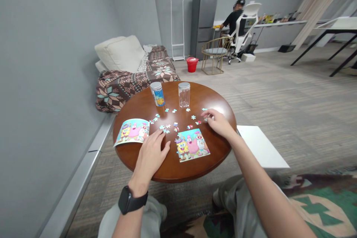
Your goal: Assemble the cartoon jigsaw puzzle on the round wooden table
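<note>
My left hand (152,153) rests on the round wooden table, fingers stretched out, fingertips close to several loose jigsaw puzzle pieces (166,131). At the right, my right hand (219,122) reaches over the tabletop with bent fingers slightly apart, just above a small puzzle piece (205,119); no piece shows in its grasp. Between my hands lies a largely assembled cartoon jigsaw puzzle (193,145), whose left edge is uneven. A curved picture sheet (132,131) with the same cartoon figures is left of my left hand. More loose pieces (193,117) are scattered beyond the puzzle.
A labelled jar (158,96) and a clear jar (184,96), both silver-lidded, stand at the back of the table (167,171). A white board (260,147) is beyond its right edge. A covered couch (134,78), red bucket (192,65) and a seated person (232,20) are farther off.
</note>
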{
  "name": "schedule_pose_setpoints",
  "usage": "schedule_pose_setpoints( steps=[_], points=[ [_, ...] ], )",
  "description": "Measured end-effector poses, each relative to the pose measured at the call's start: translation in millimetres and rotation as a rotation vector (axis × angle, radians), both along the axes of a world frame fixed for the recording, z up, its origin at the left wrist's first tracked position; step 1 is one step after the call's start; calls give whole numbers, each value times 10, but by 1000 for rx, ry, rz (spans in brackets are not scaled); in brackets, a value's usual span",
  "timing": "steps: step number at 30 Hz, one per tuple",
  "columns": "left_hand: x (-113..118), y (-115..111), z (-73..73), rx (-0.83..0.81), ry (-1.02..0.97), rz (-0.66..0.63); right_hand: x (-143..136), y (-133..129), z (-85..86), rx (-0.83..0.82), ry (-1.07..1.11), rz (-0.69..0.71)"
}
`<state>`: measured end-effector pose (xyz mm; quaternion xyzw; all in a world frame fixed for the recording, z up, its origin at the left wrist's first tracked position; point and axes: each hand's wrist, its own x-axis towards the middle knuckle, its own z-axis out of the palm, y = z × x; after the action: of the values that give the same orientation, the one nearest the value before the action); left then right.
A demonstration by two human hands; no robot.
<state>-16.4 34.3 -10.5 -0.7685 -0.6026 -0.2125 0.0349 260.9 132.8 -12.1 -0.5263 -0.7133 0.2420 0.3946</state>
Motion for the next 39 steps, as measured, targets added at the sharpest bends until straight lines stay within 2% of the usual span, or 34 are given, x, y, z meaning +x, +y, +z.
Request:
schedule_pose_setpoints(
  steps=[3, 5, 9, 13, 19, 23, 26, 31, 36, 39],
  points=[
    [29, 26, 12, 9, 12, 3, -329, -144, 81, 87, -220, 227],
    [60, 39, 23, 10, 23, -18, -533, -215, 124, 133, -330, 298],
    [100, 39, 23, 11, 27, -31, -775, -254, 148, 176, -442, 309],
    [91, 27, 14, 14, -7, -20, -871, -241, 144, 209, -464, 324],
    [75, 12, 47, 6, -99, -90, -1003, -325, 158, 183, -498, 352],
    [74, 2, 68, 0, -122, -8, -1085, -376, 171, 171, -514, 334],
    [69, 4, 68, 5, -133, 29, -1118, -401, 200, 160, -519, 322],
    [71, -10, 63, -7, -113, 9, -1051, -386, 242, 144, -508, 318],
    [81, -33, 90, 16, -81, 13, -822, -256, 266, 100, -401, 229],
    [77, -34, 93, 74, -66, 116, -630, -150, 268, 90, -316, 130]
  ],
)
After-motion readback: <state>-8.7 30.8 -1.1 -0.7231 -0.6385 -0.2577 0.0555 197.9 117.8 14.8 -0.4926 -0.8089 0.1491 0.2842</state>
